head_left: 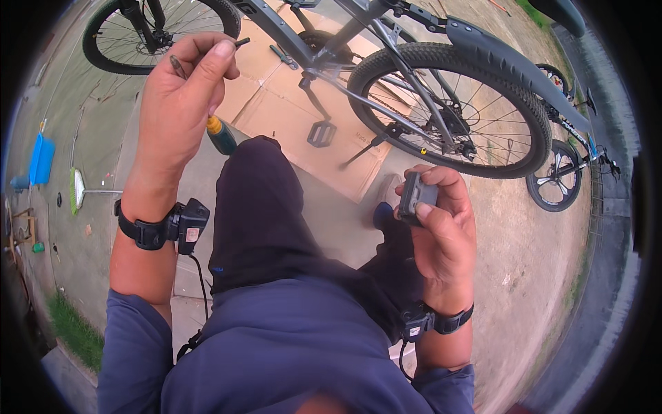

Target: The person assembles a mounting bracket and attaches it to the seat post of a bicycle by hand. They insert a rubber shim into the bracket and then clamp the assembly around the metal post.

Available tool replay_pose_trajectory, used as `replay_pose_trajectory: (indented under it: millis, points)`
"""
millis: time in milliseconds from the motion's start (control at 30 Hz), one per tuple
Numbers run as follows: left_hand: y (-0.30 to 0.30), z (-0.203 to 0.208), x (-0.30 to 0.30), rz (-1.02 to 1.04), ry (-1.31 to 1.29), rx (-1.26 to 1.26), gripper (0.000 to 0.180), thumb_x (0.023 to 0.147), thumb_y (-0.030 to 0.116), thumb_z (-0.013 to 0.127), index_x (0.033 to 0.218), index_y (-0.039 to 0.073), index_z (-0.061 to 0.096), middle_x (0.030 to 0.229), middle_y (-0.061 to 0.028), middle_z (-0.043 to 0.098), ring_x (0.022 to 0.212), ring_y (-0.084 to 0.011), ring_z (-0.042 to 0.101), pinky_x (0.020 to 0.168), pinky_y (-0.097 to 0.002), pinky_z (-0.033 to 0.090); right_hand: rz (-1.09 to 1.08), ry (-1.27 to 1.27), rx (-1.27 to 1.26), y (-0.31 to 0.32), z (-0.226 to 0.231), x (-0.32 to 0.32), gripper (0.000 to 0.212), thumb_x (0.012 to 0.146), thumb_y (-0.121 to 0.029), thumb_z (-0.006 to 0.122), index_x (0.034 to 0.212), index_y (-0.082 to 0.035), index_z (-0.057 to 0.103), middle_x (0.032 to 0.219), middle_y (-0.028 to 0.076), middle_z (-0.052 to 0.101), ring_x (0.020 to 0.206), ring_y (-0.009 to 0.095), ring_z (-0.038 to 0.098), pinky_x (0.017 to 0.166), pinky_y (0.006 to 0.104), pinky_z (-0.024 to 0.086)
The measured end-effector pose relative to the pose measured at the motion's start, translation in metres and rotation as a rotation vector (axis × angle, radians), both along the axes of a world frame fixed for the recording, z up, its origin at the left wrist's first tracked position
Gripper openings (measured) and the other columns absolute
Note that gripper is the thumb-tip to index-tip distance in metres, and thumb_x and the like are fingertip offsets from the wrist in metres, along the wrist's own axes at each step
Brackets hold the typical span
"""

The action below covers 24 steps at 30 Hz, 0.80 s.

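Observation:
My left hand (183,93), raised at the upper left, pinches a small black rod-like piece (242,42) between thumb and forefinger. Tucked in the same hand is a screwdriver; its yellow and dark green handle (221,135) hangs out below the palm, just above my knee. A thin brownish tip (178,67) sticks out at the back of the fingers. Lower right, my right hand (445,214) is closed on a small dark grey rectangular block (418,198) with rounded edges, its thumb resting on the face. What the block is cannot be made out.
A bicycle stands ahead, with its rear wheel (448,110), pedal (321,134) and kickstand (365,150) over flattened cardboard (289,148). Pliers (283,57) lie on that cardboard. Another bicycle (558,176) is at far right; a blue dustpan (42,159) and broom (77,190) are at left.

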State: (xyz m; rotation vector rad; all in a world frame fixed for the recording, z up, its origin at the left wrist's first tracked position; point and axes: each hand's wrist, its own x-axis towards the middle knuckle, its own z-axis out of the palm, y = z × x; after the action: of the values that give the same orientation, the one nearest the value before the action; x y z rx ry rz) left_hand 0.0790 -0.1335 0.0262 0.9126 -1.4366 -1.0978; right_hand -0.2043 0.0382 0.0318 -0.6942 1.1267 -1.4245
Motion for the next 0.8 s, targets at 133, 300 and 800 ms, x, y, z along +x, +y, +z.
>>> replay_pose_trajectory:
  millis: [133,300,800]
  points:
    - [-0.048,-0.047,0.021,0.035,-0.360,0.094,0.023,0.104,0.023,0.062,0.110,0.001,0.064,0.089,-0.0015,0.062,0.066,-0.0028,0.044,0.060,-0.0197,0.036,0.011,0.122,0.014,-0.019,-0.020,-0.003,0.037,0.082,-0.004,0.066,0.119,-0.004,0.057,0.125,0.016,0.058,0.110,0.025,0.064,0.083,0.0365,0.057]
    - [-0.081,-0.173,0.022,-0.069,-0.767,0.295,0.022,0.099,0.021,0.065,0.106,0.000,0.066,0.090,-0.0069,0.069,0.083,-0.0156,0.061,0.078,-0.0318,0.050,0.017,0.128,0.090,-0.044,-0.046,-0.013,0.037,0.081,-0.005,0.068,0.117,-0.004,0.057,0.125,0.015,0.057,0.109,0.024,0.062,0.082,0.0357,0.056]
    - [-0.088,-0.386,-0.015,-0.178,-1.063,0.542,0.030,0.094,0.026,0.065,0.111,0.002,0.066,0.103,-0.0221,0.072,0.097,-0.0395,0.069,0.087,-0.0461,0.053,0.001,0.126,0.226,-0.094,-0.096,-0.033,0.036,0.076,0.001,0.071,0.110,-0.005,0.062,0.125,0.012,0.060,0.108,0.017,0.057,0.095,0.0300,0.045]
